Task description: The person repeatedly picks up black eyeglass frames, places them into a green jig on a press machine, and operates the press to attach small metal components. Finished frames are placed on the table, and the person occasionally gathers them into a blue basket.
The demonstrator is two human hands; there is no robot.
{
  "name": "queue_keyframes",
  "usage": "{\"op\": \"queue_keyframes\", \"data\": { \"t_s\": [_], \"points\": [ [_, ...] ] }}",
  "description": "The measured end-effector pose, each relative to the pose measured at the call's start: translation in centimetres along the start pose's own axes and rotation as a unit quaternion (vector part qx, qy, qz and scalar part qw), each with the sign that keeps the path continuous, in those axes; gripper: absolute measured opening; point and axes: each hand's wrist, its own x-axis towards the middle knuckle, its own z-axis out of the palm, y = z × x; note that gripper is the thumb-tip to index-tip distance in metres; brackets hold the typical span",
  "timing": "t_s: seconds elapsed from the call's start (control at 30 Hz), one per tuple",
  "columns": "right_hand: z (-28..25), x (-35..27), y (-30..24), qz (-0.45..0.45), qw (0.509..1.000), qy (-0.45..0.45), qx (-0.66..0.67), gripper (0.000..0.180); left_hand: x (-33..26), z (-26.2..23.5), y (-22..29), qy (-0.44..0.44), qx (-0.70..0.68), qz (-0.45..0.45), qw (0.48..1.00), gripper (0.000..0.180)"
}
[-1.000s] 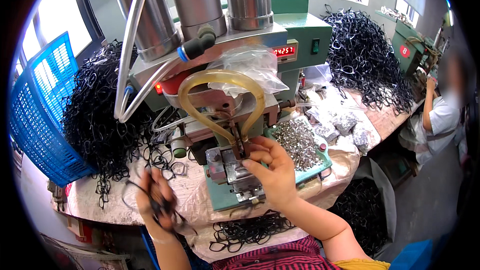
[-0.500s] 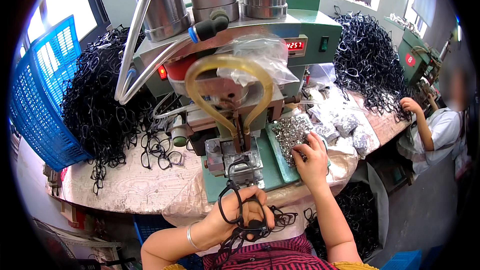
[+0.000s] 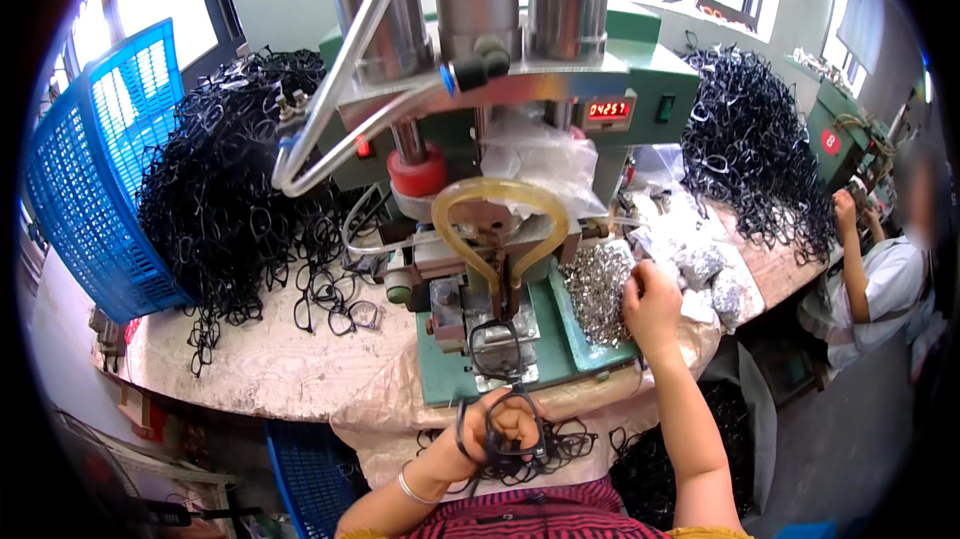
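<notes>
My left hand (image 3: 512,427), low in front of the machine, is closed around black plastic eyeglass frames (image 3: 543,431). One black lens rim (image 3: 494,351) lies over the metal fixture (image 3: 525,376) under the press jaws (image 3: 503,307); it seems joined to the frames in my hand, but the joint is hard to see. Beside it, a shallow green tray (image 3: 585,361) holds a heap of small shiny metal parts (image 3: 598,297). My right hand (image 3: 652,305) is at the tray's right edge with fingertips pinched together. Whatever is between them is too small to make out.
Tangled black frames are piled at left (image 3: 215,159) and right (image 3: 745,129). A blue basket (image 3: 100,179) leans at the far left. Clear bags of metal parts (image 3: 700,264) lie past the tray. Another person's hand (image 3: 845,209) is at a machine on the right.
My view has shifted, so the machine sits lower and farther right. My right hand's spread fingers have drawn together and moved from the heap to the tray's edge. My left hand still holds frames.
</notes>
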Motion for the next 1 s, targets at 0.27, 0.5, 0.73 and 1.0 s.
{"op": "queue_keyframes", "data": {
  "t_s": [0.27, 0.5, 0.73, 1.0],
  "points": [
    [-0.4, -4.2, -1.0, 0.214, 0.879, 0.094, 0.417, 0.002, -2.5, -1.4, 6.4, -0.054, 0.425, -0.154, 0.89, 0.059],
    [3.2, -1.6, -4.0, 0.236, 0.848, 0.075, 0.469, 0.014, 3.0, 0.0, 0.3, 0.032, 0.347, 0.046, 0.936, 0.019],
    [-0.4, -3.4, -4.6, 0.149, 0.93, 0.027, 0.336, 0.012, -2.5, -1.1, -1.0, -0.001, 0.393, 0.062, 0.918, 0.02],
    [-2.4, -1.2, -11.6, -0.005, 0.917, -0.078, 0.391, 0.014, -3.2, -12.7, 3.9, 0.386, 0.503, 0.17, 0.755, 0.03]
  ]
}}
